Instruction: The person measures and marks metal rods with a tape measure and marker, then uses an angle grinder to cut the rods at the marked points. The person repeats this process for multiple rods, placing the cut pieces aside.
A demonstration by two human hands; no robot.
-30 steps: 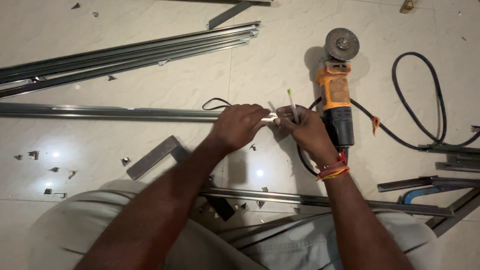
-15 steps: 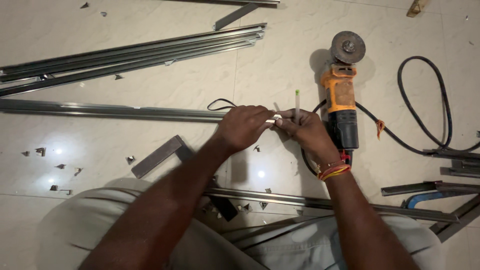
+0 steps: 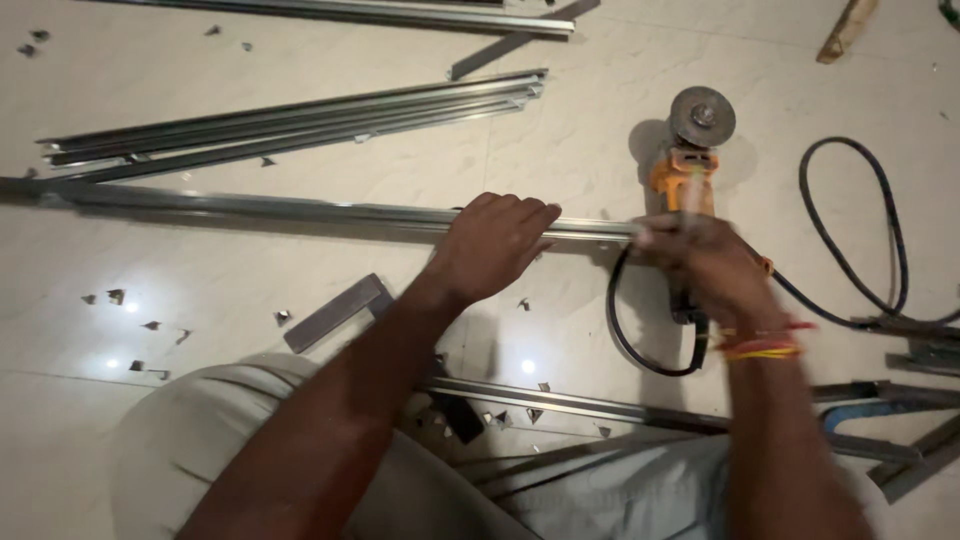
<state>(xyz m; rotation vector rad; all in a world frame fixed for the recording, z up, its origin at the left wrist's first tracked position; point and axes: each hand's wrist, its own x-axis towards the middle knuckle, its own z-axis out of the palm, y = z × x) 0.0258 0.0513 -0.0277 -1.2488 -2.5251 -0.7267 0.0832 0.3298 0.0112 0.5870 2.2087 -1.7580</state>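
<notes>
Bare forearms, no sleeves; red and yellow thread bangles (image 3: 762, 343) circle the wrist behind the right-hand fingers (blurred); light grey trousers (image 3: 200, 450).

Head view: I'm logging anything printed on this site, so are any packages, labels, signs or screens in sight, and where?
None: no package, sign or screen shows.
Angle grinder: on the floor past the blurred right hand, orange body, grey disc; any label is too small to tell.
Metal channel: long bare grey strip under the left hand, no sticker visible.
</notes>
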